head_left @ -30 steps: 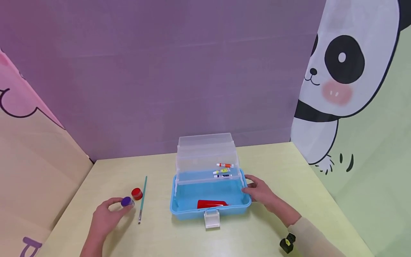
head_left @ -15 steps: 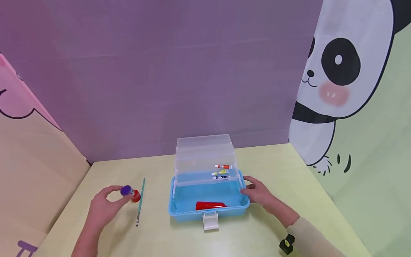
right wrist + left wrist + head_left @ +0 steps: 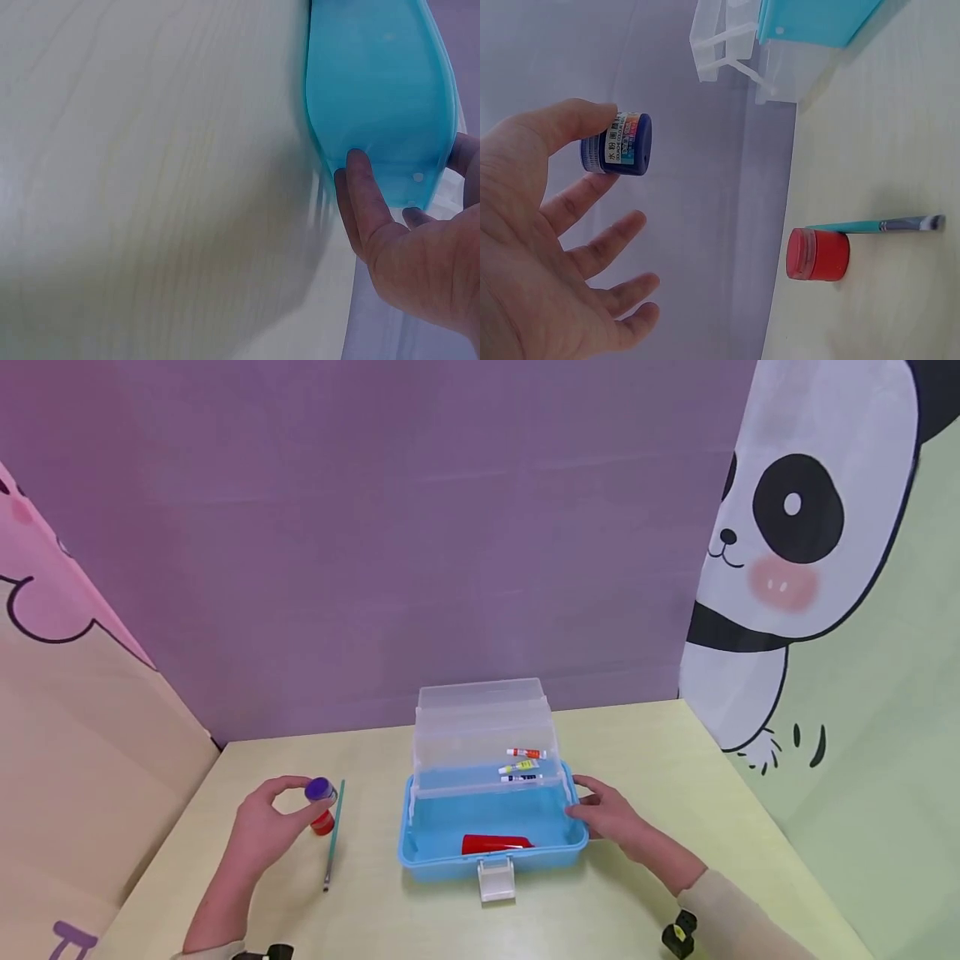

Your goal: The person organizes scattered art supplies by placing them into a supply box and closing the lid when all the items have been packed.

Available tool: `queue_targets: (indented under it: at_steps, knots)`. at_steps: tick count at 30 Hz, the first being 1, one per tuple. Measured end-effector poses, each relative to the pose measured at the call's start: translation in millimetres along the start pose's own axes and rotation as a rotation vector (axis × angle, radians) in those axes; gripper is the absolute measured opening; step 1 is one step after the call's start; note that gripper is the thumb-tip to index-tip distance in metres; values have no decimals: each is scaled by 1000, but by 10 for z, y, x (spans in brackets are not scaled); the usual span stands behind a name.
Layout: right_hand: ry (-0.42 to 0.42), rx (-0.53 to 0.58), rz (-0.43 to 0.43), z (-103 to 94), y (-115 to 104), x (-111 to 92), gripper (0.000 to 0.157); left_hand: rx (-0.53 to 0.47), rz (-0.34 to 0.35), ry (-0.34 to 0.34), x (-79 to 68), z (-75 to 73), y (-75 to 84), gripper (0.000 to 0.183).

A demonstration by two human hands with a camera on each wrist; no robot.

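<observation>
Purple-lidded jar (image 3: 321, 790) in pinching left hand (image 3: 264, 832), gripping right hand (image 3: 613, 817) on blue box (image 3: 483, 817)

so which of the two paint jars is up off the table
The blue-purple jar, pinched in the left hand above the table; the red jar stands on the table beside the brush.

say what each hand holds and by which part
Left hand: the purple-capped jar, pinched by its sides. Right hand: the blue box, gripped at its right end.
</observation>
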State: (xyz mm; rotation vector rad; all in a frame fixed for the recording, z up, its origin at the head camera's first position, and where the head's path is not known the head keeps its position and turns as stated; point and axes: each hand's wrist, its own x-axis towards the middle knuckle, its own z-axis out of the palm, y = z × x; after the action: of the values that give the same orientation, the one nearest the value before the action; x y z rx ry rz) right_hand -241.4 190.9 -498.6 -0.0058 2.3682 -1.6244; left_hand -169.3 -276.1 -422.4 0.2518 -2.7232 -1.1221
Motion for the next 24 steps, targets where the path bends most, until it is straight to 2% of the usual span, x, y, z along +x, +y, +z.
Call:
queue_targets:
  at_steps: [8,18,24]
  knots:
    - [-9,3,-5,-7,3,-4,65,5,3,-15,67,36,69,65]
    - [-12,8,-12,-43,-6,-17,66,12,85,-5,188,116,234,62]
    - [-19,13,-3,-20,5,-6,65,23,76,-20,266,104,352,63]
